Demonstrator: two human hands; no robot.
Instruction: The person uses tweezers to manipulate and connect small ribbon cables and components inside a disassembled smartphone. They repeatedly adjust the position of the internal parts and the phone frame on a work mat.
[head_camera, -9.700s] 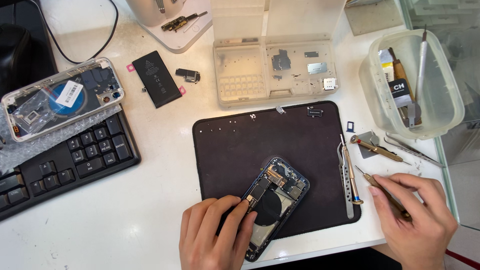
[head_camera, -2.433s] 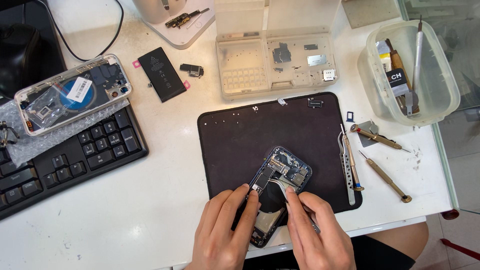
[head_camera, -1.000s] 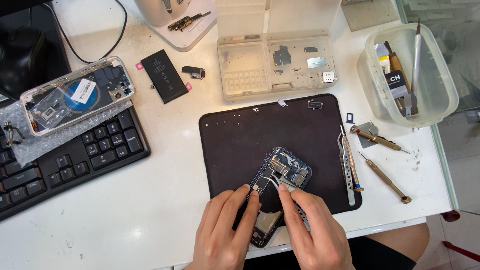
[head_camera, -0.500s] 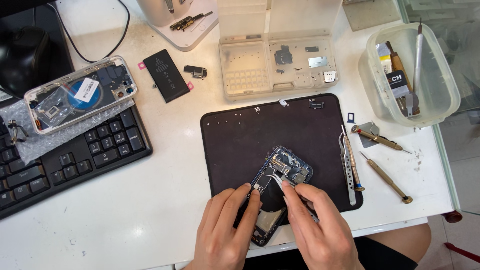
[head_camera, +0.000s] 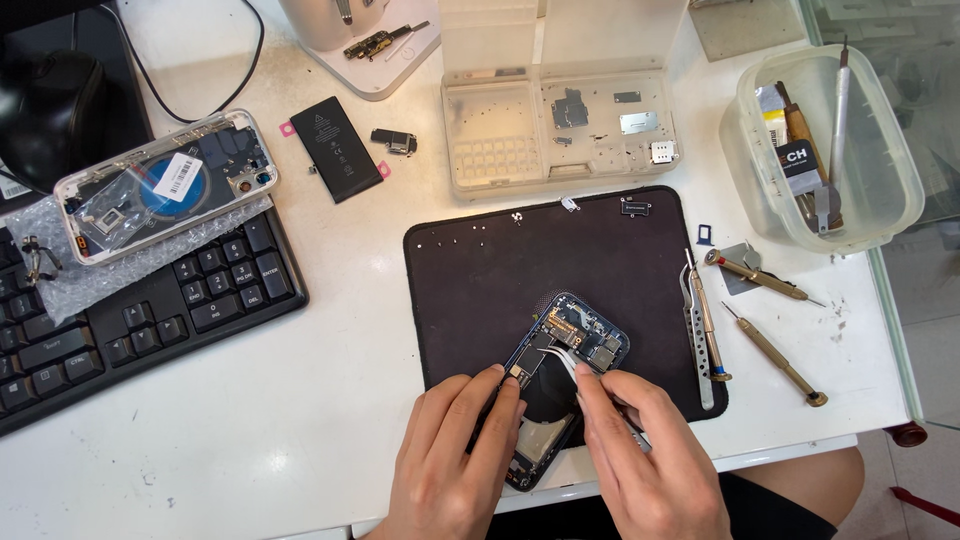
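The opened phone (head_camera: 560, 375) is being worked on near the front edge of the dark mat (head_camera: 480, 270), its back off and its small boards exposed. It is being pinned flat by the left hand (head_camera: 455, 455), fingers together and pressing on its lower left side. Fine tweezers (head_camera: 565, 362) are being pinched shut in the right hand (head_camera: 650, 460), tips down among the components. The phone is judged light, stiff and fragile inside; it is best being gripped by its frame edges. Behind the mat, small metal plates are being kept in the clear parts tray (head_camera: 560, 125). Tools are being stored in the clear tub (head_camera: 830, 150) at the right.
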